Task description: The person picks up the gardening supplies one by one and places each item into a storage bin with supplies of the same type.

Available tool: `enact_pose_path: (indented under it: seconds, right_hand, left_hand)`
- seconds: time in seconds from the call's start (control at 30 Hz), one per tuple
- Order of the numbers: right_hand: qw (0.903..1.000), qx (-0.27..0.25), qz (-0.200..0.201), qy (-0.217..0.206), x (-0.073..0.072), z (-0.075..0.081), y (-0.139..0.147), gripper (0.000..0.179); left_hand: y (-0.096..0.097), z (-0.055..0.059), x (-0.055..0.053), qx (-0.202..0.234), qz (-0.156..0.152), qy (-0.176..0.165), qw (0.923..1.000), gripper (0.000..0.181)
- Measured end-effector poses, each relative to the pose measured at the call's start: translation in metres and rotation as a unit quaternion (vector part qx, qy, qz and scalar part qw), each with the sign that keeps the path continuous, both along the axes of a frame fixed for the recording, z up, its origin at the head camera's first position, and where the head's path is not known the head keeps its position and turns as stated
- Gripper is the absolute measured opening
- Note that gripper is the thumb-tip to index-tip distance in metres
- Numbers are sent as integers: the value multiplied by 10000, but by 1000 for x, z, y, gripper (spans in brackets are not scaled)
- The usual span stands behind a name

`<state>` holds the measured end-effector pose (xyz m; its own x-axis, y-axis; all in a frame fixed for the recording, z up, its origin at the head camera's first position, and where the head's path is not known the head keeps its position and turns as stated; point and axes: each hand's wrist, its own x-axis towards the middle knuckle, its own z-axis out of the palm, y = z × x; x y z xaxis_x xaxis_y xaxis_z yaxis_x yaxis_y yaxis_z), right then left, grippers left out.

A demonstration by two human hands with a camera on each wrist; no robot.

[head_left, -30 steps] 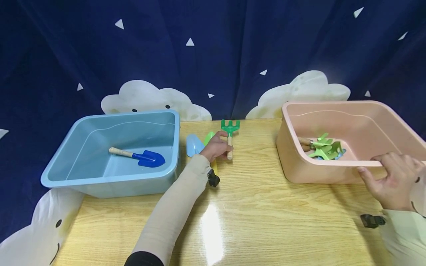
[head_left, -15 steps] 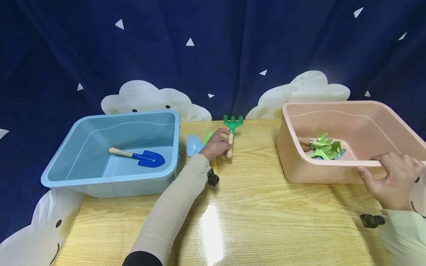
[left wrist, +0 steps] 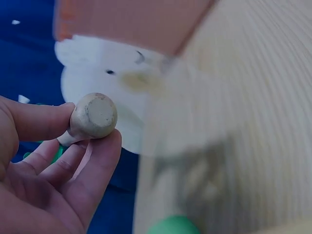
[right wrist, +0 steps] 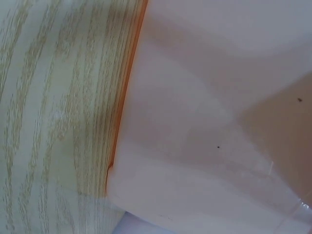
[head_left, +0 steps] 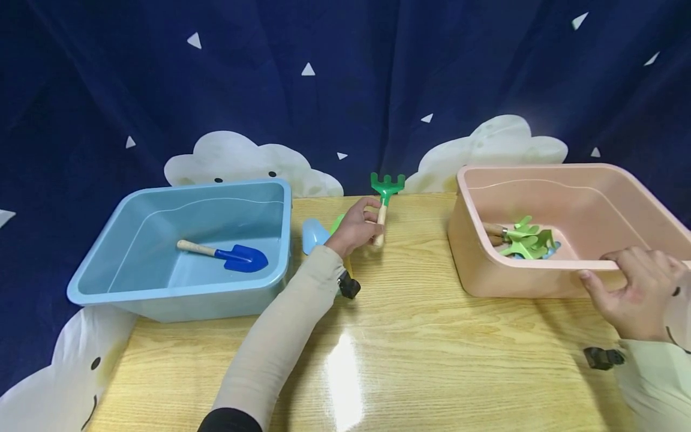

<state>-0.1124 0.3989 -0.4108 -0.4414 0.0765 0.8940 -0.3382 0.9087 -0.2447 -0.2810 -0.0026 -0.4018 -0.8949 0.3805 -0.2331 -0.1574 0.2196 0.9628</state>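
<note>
Left hand [head_left: 356,227] has the rake [head_left: 382,212] pinched by its handle [left wrist: 95,117] and just moved it up toward the pink tub [head_left: 513,281], seemingly off the table [head_left: 442,354], so I'd call it picked up, while the right hand [head_left: 639,289] grips that tub's rim [head_left: 545,264].

The left hand [head_left: 356,227] is holding a green rake [head_left: 382,210] near the far edge of the tabletop [head_left: 432,354]. The right hand [head_left: 642,291] is gripping the rim of a pink tub [head_left: 518,281]. A blue shovel [head_left: 240,258] is lying in a blue tub [head_left: 210,308] towards the left edge.
</note>
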Motion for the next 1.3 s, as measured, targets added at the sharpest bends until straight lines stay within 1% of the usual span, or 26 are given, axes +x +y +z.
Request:
enact_pose_path:
  seconds: [0.17,0.27,0.43,0.53,0.7,0.8,0.97,1.13,1.3]
  right_hand:
    - [9999,35,-14,-106,-1,1,2,71]
    - [9999,56,-29,-95,0,1,2,73]
    - [9999,95,-24,-63,1,1,2,73]
    - [9998,143,-21,-114,0,1,3,72]
    - [9998,141,-67,-133,2,0,4,73]
    - [9998,148,-69,-116,3,-1,3,73]
    - [10000,92,-20,32,2,0,0,74]
    - [9999,12,56,163,1,1,-2,73]
    - [9999,-62,49,122,0,-1,0,72]
  left_hand:
    - [3,20,6,191,83,248,9995,47]
    - [7,30,9,301,-56,427,9986,46]
    - [12,39,12,400,-299,628,9968,46]
    - [15,46,11,273,-432,675,9964,46]
    - [20,61,6,-32,-722,681,9951,46]
    - [22,69,3,-81,-855,656,9941,45]
    - [27,77,0,-72,-1053,715,9918,44]
    - [31,81,1,-272,-1262,732,9889,45]
    - [33,86,1,-396,-1549,791,9840,44]
